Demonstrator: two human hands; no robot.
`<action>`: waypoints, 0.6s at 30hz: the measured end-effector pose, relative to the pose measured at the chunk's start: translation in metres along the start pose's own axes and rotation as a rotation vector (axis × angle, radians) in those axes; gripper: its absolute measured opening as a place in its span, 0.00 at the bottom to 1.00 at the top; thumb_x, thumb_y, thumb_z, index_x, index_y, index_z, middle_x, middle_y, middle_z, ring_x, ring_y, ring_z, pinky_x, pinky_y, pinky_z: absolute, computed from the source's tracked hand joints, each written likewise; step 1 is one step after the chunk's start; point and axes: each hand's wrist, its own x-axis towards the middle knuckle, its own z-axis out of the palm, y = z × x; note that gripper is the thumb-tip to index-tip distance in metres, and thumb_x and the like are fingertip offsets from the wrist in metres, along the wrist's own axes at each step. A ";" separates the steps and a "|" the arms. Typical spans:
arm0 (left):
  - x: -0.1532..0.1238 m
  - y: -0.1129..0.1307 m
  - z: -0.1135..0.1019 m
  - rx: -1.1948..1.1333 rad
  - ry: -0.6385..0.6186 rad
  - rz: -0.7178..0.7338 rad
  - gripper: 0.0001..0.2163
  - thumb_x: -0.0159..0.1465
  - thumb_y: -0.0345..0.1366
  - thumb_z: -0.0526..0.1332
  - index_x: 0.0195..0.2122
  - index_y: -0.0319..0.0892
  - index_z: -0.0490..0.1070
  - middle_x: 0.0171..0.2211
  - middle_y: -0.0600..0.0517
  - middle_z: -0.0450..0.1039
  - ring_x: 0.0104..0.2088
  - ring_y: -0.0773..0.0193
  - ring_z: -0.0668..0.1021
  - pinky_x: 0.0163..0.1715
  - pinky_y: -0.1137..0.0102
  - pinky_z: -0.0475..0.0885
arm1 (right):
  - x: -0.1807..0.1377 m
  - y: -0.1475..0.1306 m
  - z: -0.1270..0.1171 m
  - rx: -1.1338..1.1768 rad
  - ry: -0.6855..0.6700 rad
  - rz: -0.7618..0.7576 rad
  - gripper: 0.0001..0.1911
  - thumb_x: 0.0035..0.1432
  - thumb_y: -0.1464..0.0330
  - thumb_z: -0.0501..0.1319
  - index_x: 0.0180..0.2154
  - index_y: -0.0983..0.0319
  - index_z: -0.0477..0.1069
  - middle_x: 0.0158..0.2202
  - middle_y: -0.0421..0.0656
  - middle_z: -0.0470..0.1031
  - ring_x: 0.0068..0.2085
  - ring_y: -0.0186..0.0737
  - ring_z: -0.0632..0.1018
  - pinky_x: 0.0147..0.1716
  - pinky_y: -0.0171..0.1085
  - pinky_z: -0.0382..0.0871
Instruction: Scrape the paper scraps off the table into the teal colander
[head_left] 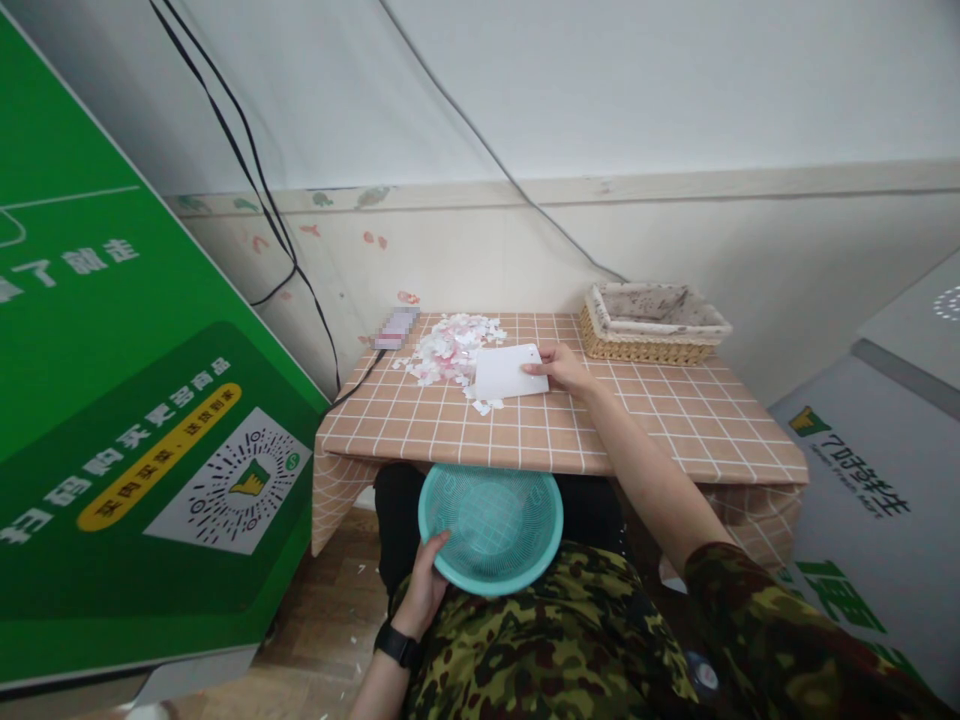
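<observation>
Teal plastic sieve (491,530): sitting in the person's lap, just off the near edge of the surface, tilting its open mouth upward and showing its meshed walls and gridded bottom.
Left hand (429,575): gripping the sieve's left rim, the thumb lying over the lip; the other fingers are hiding underneath, so whether they are spread or together cannot be told.
Right hand (566,368): reaching across the surface and pinching the white card (510,374) by its right edge, thumb lying on top, the fingers curling behind.
Card's place: covering the right side of the scrap pile, left of the surface's middle; whether its underside is touching the cloth cannot be told.
Scrap pile (454,348): spreading in white and pink bits toward the far left corner, a few showing past the card's near edge.
Wicker basket (649,345): standing by the far right corner, a patterned cloth lining its inside and folding over its rim.
Checked tablecloth (555,435): covering the surface and hanging down past the near corners.
</observation>
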 end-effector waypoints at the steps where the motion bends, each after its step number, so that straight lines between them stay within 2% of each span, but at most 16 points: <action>1: 0.000 0.000 0.000 0.003 0.007 -0.001 0.17 0.53 0.33 0.63 0.45 0.38 0.72 0.43 0.46 0.77 0.47 0.52 0.76 0.52 0.58 0.65 | 0.001 0.000 0.000 0.008 0.008 -0.011 0.25 0.37 0.60 0.71 0.39 0.64 0.76 0.37 0.48 0.78 0.35 0.45 0.78 0.34 0.41 0.73; 5: 0.001 -0.001 -0.002 0.003 0.004 0.002 0.15 0.53 0.33 0.64 0.43 0.38 0.73 0.40 0.47 0.79 0.46 0.53 0.76 0.53 0.57 0.64 | 0.003 0.002 0.005 -0.025 0.051 -0.082 0.24 0.41 0.58 0.68 0.41 0.64 0.74 0.38 0.47 0.78 0.36 0.43 0.77 0.34 0.40 0.72; 11: 0.001 -0.001 -0.002 0.002 -0.005 0.008 0.16 0.53 0.34 0.63 0.44 0.38 0.73 0.41 0.46 0.78 0.47 0.52 0.76 0.53 0.56 0.63 | 0.001 0.003 0.012 -0.087 -0.043 -0.055 0.23 0.42 0.58 0.68 0.40 0.63 0.75 0.35 0.46 0.78 0.32 0.40 0.77 0.27 0.35 0.71; 14: 0.001 -0.001 -0.002 0.001 -0.010 0.006 0.17 0.53 0.34 0.63 0.45 0.38 0.72 0.42 0.46 0.78 0.48 0.52 0.75 0.53 0.57 0.64 | 0.002 0.003 0.010 -0.088 -0.002 -0.038 0.22 0.41 0.58 0.68 0.38 0.63 0.75 0.34 0.46 0.78 0.31 0.40 0.77 0.26 0.36 0.71; 18: 0.003 -0.002 -0.004 -0.003 0.001 0.002 0.16 0.54 0.34 0.63 0.44 0.38 0.72 0.41 0.46 0.78 0.48 0.53 0.75 0.53 0.59 0.64 | 0.003 0.004 0.009 -0.100 0.043 -0.088 0.21 0.43 0.58 0.67 0.39 0.62 0.75 0.34 0.45 0.78 0.31 0.39 0.77 0.26 0.35 0.70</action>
